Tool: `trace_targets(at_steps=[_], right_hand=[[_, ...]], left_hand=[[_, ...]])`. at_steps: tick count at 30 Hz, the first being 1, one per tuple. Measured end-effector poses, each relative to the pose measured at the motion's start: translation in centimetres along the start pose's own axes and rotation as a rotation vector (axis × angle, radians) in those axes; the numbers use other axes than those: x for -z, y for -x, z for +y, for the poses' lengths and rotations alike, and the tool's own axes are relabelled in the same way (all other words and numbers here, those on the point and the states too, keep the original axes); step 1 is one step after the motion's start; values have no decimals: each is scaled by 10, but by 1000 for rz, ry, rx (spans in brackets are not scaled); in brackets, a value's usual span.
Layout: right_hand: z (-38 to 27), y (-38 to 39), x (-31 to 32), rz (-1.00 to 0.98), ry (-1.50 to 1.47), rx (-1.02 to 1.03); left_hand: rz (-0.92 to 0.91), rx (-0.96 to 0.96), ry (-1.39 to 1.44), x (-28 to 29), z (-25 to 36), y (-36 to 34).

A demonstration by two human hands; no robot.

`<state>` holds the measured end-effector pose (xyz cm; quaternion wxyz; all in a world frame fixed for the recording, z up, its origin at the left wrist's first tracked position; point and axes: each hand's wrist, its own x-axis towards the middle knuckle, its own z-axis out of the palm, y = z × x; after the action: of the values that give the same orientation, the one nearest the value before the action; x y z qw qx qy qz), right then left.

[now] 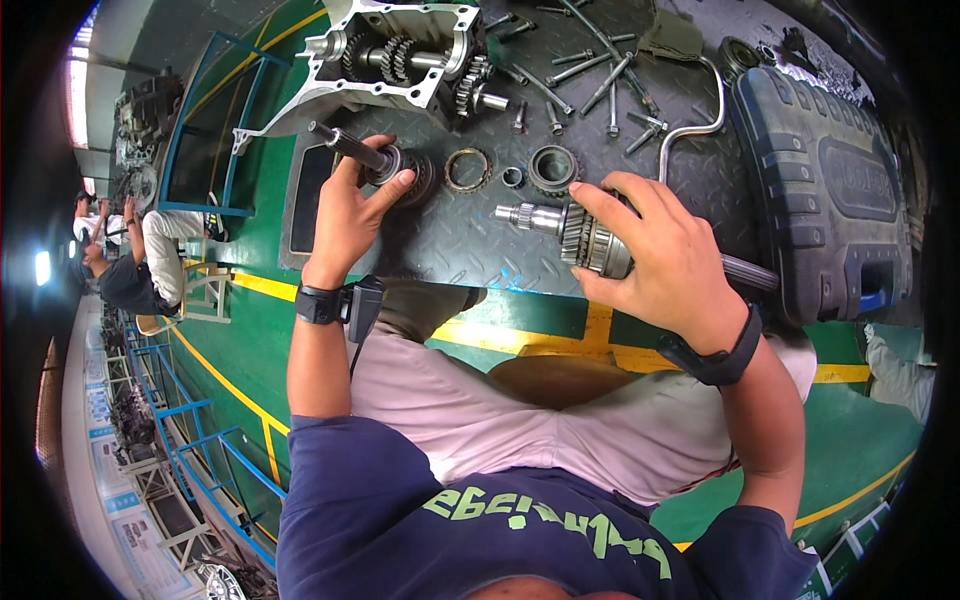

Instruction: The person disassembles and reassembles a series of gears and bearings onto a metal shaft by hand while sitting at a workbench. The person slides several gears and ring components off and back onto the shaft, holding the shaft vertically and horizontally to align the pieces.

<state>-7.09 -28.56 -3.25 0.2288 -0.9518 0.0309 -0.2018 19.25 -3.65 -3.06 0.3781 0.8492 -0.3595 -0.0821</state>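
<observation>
The left hand [352, 212] gripped a splined shaft [350, 147] by its geared end, fingers wrapped so the shaft angled up and away from the palm, clear of the checker-plate tabletop [460, 250]. The right hand [668, 262] closed around a gear cluster shaft [570, 232], its stepped tip pointing toward the left hand. Just beyond both thumbs lay a brass synchro ring [467, 169] and a small gear [553, 167], with the open gearbox housing [395, 55] farther out, apparently parts laid out in order

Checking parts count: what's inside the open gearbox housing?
Inside the gearbox housing: a shaft with gears, plus another gear at its right edge. Anything beneath the shaft is hidden.
</observation>
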Motion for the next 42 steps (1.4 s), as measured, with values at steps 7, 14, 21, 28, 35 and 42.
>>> trace_targets(at_steps=[7,14,21,28,35,42], right_hand=[[2,-4,2,6,-29,-18],[1,-3,3,2,-24,-23],[2,-2,1,0,-28,-16],[-1,-4,1,-4,-34,-21],[-1,-5,1,-3,-34,-17],[-4,-10,3,10,-31,-4]], left_hand=[[51,34,200,3,28,-2],[201,-16,75,23,5,-4],[198,146,-29,16,-25,-17],[216,98,-74,16,-43,-21],[296,1,-135,17,-51,-10],[-6,-230,-534,11,35,14]])
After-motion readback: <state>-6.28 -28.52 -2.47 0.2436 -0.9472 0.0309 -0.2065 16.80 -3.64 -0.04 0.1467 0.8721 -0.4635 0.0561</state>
